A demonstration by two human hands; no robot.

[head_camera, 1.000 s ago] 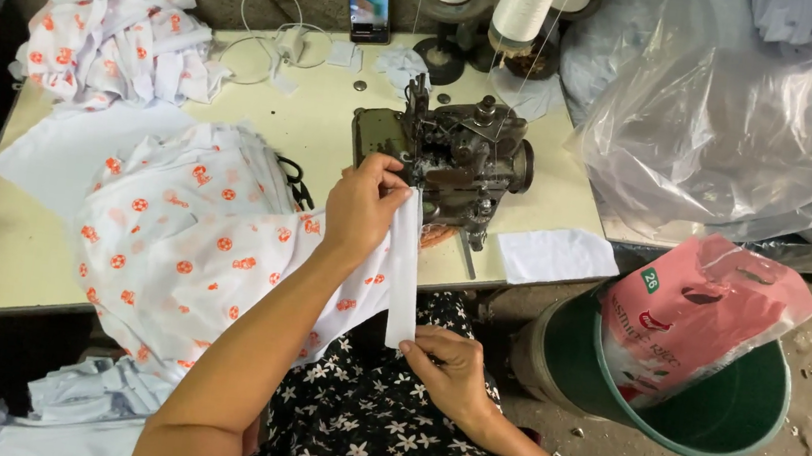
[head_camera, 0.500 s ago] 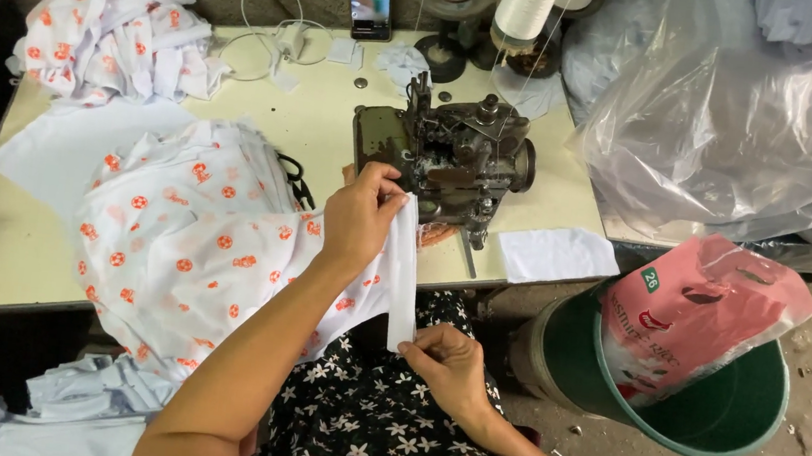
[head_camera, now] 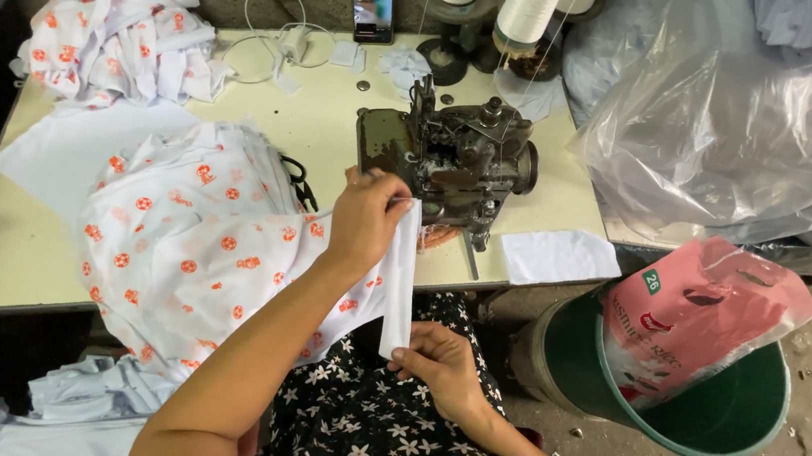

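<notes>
- My left hand (head_camera: 365, 219) pinches the top of a white strip (head_camera: 402, 278) at the machine (head_camera: 454, 158)
- My right hand (head_camera: 437, 362) grips its lower end, over my lap
- Strip not yet under the needle; printed cloth (head_camera: 192, 256) waits on the bench (head_camera: 321, 129)

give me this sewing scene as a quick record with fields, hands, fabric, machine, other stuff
left hand: pinches top of white strip by the sewing machine
right hand: holds strip's lower end over lap
fabric: white printed cloth with orange dots, draped off table
pile: same print, table's far left corner
thread cones: behind machine
bucket: green, holds pink bag
</notes>
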